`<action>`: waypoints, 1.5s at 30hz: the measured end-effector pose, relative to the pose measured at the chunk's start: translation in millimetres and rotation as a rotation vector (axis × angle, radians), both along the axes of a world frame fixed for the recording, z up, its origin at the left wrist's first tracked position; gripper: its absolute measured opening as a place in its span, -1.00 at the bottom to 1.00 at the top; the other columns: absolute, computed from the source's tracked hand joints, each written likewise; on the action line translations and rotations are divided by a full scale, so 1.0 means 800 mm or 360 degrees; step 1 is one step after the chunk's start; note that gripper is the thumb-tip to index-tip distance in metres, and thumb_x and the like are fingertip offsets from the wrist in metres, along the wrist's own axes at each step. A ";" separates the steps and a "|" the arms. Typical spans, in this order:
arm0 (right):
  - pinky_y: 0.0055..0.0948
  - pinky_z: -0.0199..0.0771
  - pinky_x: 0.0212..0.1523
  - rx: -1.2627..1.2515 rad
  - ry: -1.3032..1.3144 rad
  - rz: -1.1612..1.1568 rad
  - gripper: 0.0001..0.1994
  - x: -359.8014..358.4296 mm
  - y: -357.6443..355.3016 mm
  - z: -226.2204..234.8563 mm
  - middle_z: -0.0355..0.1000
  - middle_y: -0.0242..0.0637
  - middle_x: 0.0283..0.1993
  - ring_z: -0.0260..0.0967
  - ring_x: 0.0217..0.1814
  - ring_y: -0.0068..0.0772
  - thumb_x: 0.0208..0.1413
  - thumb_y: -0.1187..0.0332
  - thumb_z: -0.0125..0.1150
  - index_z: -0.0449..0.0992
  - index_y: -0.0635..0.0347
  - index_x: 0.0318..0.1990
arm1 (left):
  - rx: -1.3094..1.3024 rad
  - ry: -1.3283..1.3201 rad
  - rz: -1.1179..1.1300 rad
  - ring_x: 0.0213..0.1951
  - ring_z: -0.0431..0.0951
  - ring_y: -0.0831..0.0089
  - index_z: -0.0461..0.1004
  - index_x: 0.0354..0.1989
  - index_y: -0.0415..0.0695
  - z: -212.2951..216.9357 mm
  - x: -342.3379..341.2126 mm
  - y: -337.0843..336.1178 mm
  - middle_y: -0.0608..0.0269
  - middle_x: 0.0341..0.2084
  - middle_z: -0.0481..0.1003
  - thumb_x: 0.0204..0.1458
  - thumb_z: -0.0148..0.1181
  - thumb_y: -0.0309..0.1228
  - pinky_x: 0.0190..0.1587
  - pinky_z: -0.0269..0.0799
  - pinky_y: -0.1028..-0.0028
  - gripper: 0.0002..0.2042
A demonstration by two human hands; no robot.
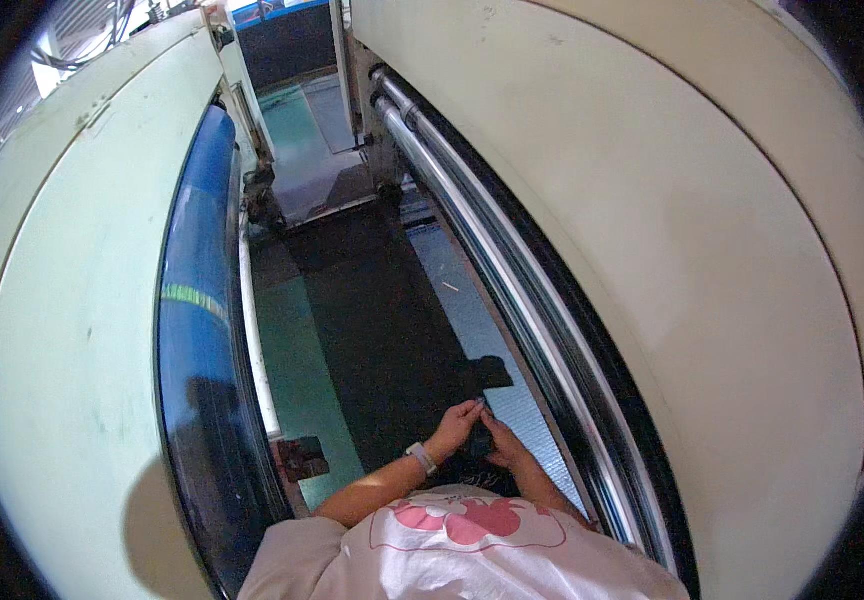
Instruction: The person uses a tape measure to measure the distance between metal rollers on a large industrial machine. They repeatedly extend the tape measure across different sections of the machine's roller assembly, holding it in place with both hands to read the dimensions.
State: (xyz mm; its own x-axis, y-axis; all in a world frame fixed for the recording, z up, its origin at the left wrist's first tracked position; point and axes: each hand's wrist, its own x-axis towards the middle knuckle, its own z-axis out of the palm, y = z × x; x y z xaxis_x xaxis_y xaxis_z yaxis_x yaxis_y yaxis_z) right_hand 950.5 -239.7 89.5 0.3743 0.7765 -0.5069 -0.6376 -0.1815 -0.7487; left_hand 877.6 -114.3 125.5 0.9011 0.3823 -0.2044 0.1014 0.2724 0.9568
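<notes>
My left hand (455, 429), with a pale watch or band (420, 458) on its wrist, is in front of my body at the lower middle. Close against it is my right hand (501, 441). The fingertips of both hands are pinched together at one spot. Something small and pale seems to show between them, too small to name. Neither hand touches the machine rollers on either side.
Large cream machine covers (72, 330) rise at left and right. A blue film-covered roller (197, 240) runs along the left side, shiny metal rollers (497, 250) along the right. Between them lies a dark floor strip (372, 300) beside a ribbed metal plate (467, 290).
</notes>
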 end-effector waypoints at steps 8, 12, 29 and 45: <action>-0.47 0.23 -0.12 -0.0030 -0.0413 0.0484 -0.79 0.116 0.148 -0.070 0.36 -0.26 -0.34 0.29 -0.24 -0.42 -0.01 0.32 0.01 0.34 0.24 -0.24 | 0.0014 -0.0023 0.0325 -0.34 0.38 0.46 0.45 -0.43 -0.20 0.086 0.138 0.287 0.24 -0.45 0.43 0.02 -0.13 -0.36 -0.21 0.25 0.49 -0.78; -0.47 0.29 -0.25 0.0038 -0.0529 0.0277 -0.91 0.197 0.259 0.003 0.36 -0.24 -0.42 0.30 -0.37 -0.41 -0.01 0.39 0.00 0.33 0.22 -0.44 | -0.0043 -0.0125 0.0775 -0.53 0.28 0.60 0.42 -0.50 -0.21 0.113 0.249 0.554 0.38 -0.59 0.35 -0.11 0.07 -0.47 -0.42 0.18 0.60 -0.92; -0.52 0.29 -0.29 -0.0598 -0.1092 -0.0185 -0.61 0.457 0.696 0.130 0.41 -0.26 -0.46 0.34 -0.37 -0.51 -0.04 0.37 0.07 0.19 0.18 -0.03 | -0.0215 0.0137 0.0062 -0.52 0.31 0.54 0.35 -0.45 -0.16 0.089 0.625 0.942 0.38 -0.62 0.34 0.00 0.00 -0.35 -0.47 0.23 0.58 -0.87; -0.27 0.19 -0.02 -0.1855 -0.1469 -0.0507 -0.68 0.493 0.724 0.195 0.35 -0.21 -0.14 0.26 -0.07 -0.17 0.00 0.11 -0.04 0.37 0.08 -0.15 | -0.0297 -0.0028 -0.0434 -0.55 0.29 0.50 0.34 -0.32 -0.10 0.053 0.898 1.301 0.33 -0.52 0.36 -0.01 -0.14 -0.41 -0.59 0.19 0.56 -0.86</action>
